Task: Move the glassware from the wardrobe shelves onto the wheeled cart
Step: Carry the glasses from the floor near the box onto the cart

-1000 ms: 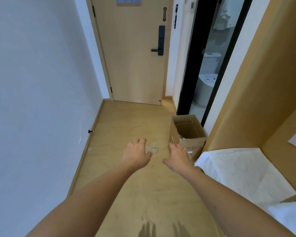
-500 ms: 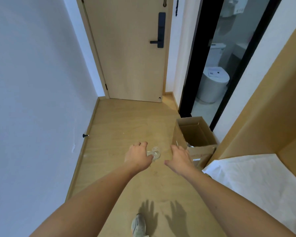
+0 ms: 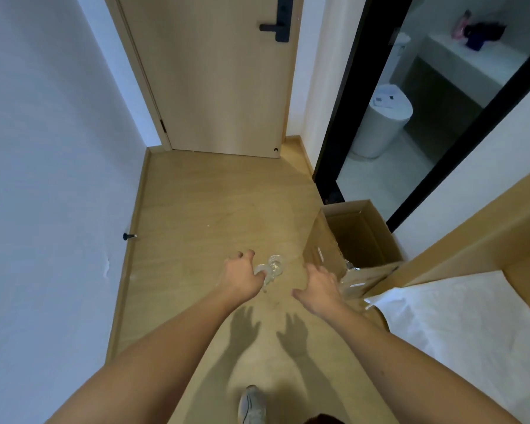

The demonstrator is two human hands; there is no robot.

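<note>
Mid-carry, I judge: left hand (image 3: 242, 278) pinches a clear glass piece (image 3: 271, 267) just left of the open cardboard box (image 3: 361, 237), right hand (image 3: 320, 284) spread and empty beside that box, no wardrobe or cart in view, so delivery remains.

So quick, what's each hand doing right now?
Left hand: fingers gripping a clear glass.
Right hand: open, holding nothing.

I held a small clear stemmed glass (image 3: 272, 267) in my left hand (image 3: 241, 280), tilted on its side, its round end pointing right over the wooden floor, left of my right hand (image 3: 320, 284).
</note>
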